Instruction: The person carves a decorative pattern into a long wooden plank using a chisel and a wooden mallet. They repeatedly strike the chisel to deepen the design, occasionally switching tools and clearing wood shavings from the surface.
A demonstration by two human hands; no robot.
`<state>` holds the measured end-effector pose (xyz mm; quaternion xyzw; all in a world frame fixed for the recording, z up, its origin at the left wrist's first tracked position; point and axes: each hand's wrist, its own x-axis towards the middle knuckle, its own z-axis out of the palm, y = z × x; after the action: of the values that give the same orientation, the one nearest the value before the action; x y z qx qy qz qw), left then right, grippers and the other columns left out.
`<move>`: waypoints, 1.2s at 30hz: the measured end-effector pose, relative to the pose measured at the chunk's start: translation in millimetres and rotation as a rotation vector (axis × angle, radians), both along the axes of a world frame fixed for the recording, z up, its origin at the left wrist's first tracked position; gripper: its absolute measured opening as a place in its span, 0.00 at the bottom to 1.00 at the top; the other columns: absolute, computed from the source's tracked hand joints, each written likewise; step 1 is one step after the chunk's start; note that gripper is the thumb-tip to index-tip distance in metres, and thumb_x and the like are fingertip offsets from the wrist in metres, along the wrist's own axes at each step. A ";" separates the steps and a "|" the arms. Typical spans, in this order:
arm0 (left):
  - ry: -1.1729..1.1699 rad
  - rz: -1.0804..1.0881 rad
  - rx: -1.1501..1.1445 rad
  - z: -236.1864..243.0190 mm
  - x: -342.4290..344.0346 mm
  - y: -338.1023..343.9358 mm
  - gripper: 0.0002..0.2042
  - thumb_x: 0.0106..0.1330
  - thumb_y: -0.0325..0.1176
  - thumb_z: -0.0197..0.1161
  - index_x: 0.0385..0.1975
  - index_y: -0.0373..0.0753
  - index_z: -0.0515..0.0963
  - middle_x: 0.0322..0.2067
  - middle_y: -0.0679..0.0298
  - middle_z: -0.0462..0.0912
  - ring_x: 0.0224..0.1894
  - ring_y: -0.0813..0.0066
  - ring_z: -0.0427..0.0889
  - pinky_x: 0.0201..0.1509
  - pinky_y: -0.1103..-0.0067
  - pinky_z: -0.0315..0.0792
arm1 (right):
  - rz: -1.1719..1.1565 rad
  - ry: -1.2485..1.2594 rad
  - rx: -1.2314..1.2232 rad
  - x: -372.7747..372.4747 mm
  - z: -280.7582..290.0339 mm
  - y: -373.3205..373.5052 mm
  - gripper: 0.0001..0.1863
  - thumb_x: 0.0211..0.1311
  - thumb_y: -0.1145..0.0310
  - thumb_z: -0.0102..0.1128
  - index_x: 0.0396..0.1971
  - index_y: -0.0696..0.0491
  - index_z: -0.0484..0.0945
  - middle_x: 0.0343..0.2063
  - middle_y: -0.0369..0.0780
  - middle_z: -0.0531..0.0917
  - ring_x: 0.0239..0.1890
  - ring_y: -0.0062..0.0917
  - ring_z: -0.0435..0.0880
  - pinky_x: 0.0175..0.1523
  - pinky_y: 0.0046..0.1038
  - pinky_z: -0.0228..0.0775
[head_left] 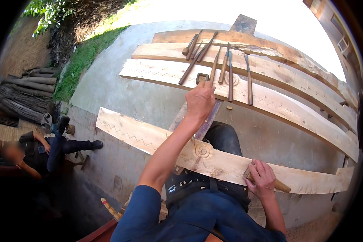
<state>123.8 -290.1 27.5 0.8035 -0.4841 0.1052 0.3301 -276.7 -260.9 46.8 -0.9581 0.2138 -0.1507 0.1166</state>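
My left hand (201,100) reaches out over the far boards, its fingers closed at the handle end of a slim chisel (215,66). Right beside those fingers sits a small dark square block (202,76) with a lighter centre. My right hand (263,179) rests on the near board, curled round a wooden mallet (283,186) whose handle sticks out to the right; its head is partly covered by the fingers. Across my lap runs this pale carved board (230,162), with a spiral rosette (202,150) and zigzag lines cut into it.
Several chisels (230,80) lie across long planks (286,78) beyond my left hand. A narrow support (207,121) runs under the near board. At the left a person (32,153) sits beside stacked logs (32,84). Wood chips (229,107) lie about.
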 end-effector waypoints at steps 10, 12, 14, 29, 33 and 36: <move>-0.150 0.057 0.257 -39.6 8.3 -38.0 0.10 0.73 0.39 0.71 0.36 0.38 0.83 0.30 0.52 0.91 0.31 0.49 0.94 0.34 0.58 0.86 | -0.092 -0.005 -0.011 -10.7 -3.6 -2.0 0.40 0.37 0.67 0.86 0.58 0.53 0.86 0.63 0.45 0.84 0.62 0.46 0.85 0.62 0.46 0.81; -0.148 0.055 0.279 -38.5 7.4 -39.5 0.10 0.73 0.39 0.71 0.37 0.39 0.83 0.29 0.51 0.91 0.30 0.49 0.93 0.34 0.58 0.86 | -0.093 -0.010 -0.008 -11.1 -3.5 -1.5 0.40 0.37 0.67 0.86 0.58 0.53 0.86 0.63 0.45 0.85 0.62 0.46 0.85 0.63 0.47 0.81; -0.144 0.057 0.292 -38.6 5.4 -43.5 0.10 0.73 0.38 0.71 0.38 0.39 0.82 0.28 0.51 0.91 0.30 0.49 0.94 0.34 0.58 0.86 | -0.093 -0.012 -0.011 -10.1 -3.0 -2.1 0.39 0.37 0.67 0.86 0.58 0.53 0.86 0.62 0.45 0.85 0.62 0.46 0.85 0.63 0.47 0.81; -0.143 -0.016 0.214 -46.8 1.6 -65.7 0.07 0.63 0.25 0.70 0.36 0.31 0.81 0.24 0.55 0.90 0.29 0.60 0.95 0.31 0.67 0.85 | -0.026 -0.033 -0.101 -14.4 -5.8 -1.8 0.39 0.51 0.67 0.86 0.66 0.55 0.83 0.59 0.50 0.87 0.56 0.48 0.88 0.57 0.46 0.81; -0.211 0.000 0.162 -71.3 4.4 -68.9 0.11 0.57 0.23 0.70 0.39 0.27 0.81 0.26 0.53 0.86 0.28 0.56 0.92 0.30 0.67 0.84 | 0.098 0.041 -0.046 -13.8 -13.9 -7.2 0.40 0.60 0.64 0.82 0.72 0.60 0.77 0.64 0.58 0.83 0.65 0.54 0.83 0.69 0.50 0.77; -0.147 0.047 -0.005 -50.3 -0.2 -57.9 0.09 0.61 0.22 0.69 0.38 0.28 0.78 0.24 0.53 0.83 0.27 0.56 0.91 0.28 0.66 0.83 | 0.058 0.087 -0.027 -22.4 1.7 -8.1 0.40 0.66 0.61 0.79 0.74 0.62 0.75 0.67 0.62 0.80 0.70 0.57 0.80 0.76 0.52 0.73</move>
<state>123.6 -348.0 -22.8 0.8039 -0.4877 0.1729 0.2932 -299.0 -269.0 48.5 -0.9711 0.1888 -0.1081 0.0986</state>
